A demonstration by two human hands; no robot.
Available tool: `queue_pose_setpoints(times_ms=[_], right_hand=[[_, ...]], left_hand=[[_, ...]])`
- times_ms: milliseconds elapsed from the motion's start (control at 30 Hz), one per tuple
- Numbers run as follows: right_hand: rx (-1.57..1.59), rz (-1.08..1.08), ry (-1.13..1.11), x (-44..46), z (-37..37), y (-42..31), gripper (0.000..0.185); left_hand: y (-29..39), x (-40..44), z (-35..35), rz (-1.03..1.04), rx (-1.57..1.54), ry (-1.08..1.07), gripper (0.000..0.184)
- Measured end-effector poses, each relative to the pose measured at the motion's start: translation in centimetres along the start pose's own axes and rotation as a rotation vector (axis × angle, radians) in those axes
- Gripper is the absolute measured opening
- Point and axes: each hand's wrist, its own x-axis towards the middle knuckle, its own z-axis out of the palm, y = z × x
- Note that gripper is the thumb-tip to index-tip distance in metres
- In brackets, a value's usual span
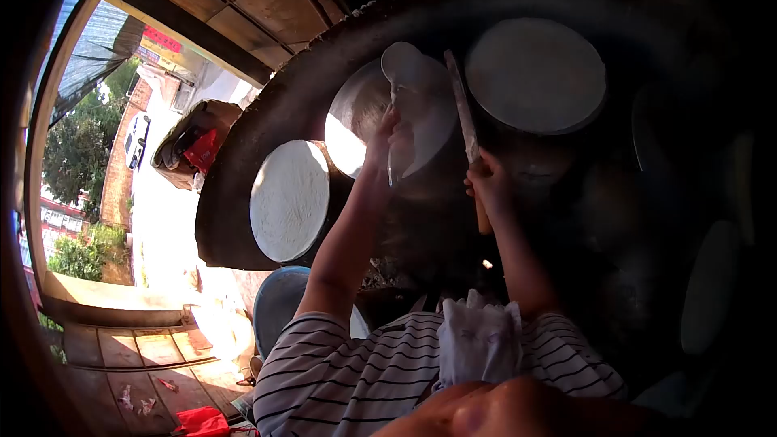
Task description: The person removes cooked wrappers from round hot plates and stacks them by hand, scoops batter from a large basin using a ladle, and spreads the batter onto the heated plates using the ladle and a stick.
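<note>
My left hand (392, 133) is closed round the handle of a ladle (401, 63), whose round bowl is over the far part of a round metal griddle (348, 133). My right hand (488, 178) grips the wooden handle of a long, narrow spatula (460, 101). Its blade points away from me, between that griddle and another round plate (536, 74) at the upper right, which has a pale surface. At the left, a third round plate (290, 201) bears a whitish layer.
A large dark curved counter (222, 226) surrounds the round plates. Near my left elbow is a blue-rimmed container (271, 299). A bag with a red item (202, 150) sits beyond the counter's left edge. More pale discs (711, 287) show dimly at the right.
</note>
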Motion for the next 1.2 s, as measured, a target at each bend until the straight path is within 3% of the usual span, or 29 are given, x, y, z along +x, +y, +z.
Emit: queue_pose_setpoints(times_ms=[33,133,233,367,533,667,767,900,967,1000,1100,1200], right_hand=[[0.034,0.02,0.005,0.3,0.4,0.6,0.051],[0.157,0.055,-0.009,1.9,0.6,2.3,0.05],[0.054,0.013,0.056,2.5,2.3,2.1,0.051],[-0.328,-0.349,0.189,4.0,3.3,2.7,0.049],[-0.63,-0.521,0.142,4.2,5.5,2.4,0.044],[-0.822,-0.728,0.174,9.1,6.2,1.2,0.046],[-0.87,-0.681,0.19,6.4,2.8,2.8,0.043],[-0.952,-0.69,0.098,7.7,7.8,1.1,0.04],[-0.932,-0.746,0.111,9.5,8.2,-0.7,0.039],[-0.963,-0.808,0.169,10.2,7.2,-1.2,0.039],[-1.015,-0.748,0.174,6.6,4.1,0.0,0.039],[-0.982,-0.693,0.048,7.8,8.5,0.6,0.035]], left_hand=[[-0.8,0.5,-0.2,0.203,0.289,0.137,0.013],[-1.9,1.6,0.1,0.31,0.848,0.537,0.042],[0.0,2.5,-0.3,0.219,1.158,0.496,0.058],[3.8,5.1,-1.7,0.3,1.314,0.511,0.057],[6.8,4.6,-3.0,0.322,1.421,0.565,0.053],[11.7,6.2,-7.0,0.475,1.748,0.579,0.052],[11.5,3.5,-4.7,0.356,1.629,0.624,0.05],[12.5,3.0,-5.8,0.392,1.978,0.741,0.057],[14.6,3.8,-9.4,0.835,2.463,0.636,0.057],[13.9,3.2,-6.6,0.561,2.525,0.829,0.054],[13.9,0.9,-5.5,0.504,2.629,0.818,0.052],[14.5,1.0,-6.6,0.502,2.617,0.804,0.054]])
